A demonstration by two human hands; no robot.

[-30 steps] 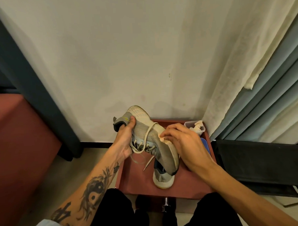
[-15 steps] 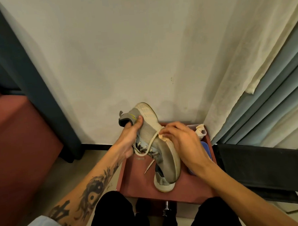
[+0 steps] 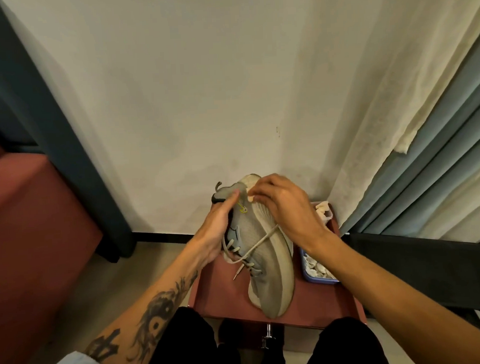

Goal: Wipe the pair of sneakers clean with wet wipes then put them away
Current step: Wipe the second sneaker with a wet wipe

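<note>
I'm holding the sneaker (image 3: 266,252) above the red table (image 3: 211,301), my left hand (image 3: 215,232) curling round its heel collar and my right hand (image 3: 285,210) pinching a wet wipe (image 3: 251,199) against its heel, so I'm judging wiping underway and putting away undone.

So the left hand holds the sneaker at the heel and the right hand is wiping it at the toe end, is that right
Not quite. The left hand does hold the sneaker at the heel, but the right hand pinches the wipe near the heel too, not the toe end, as the head view shows.
</note>
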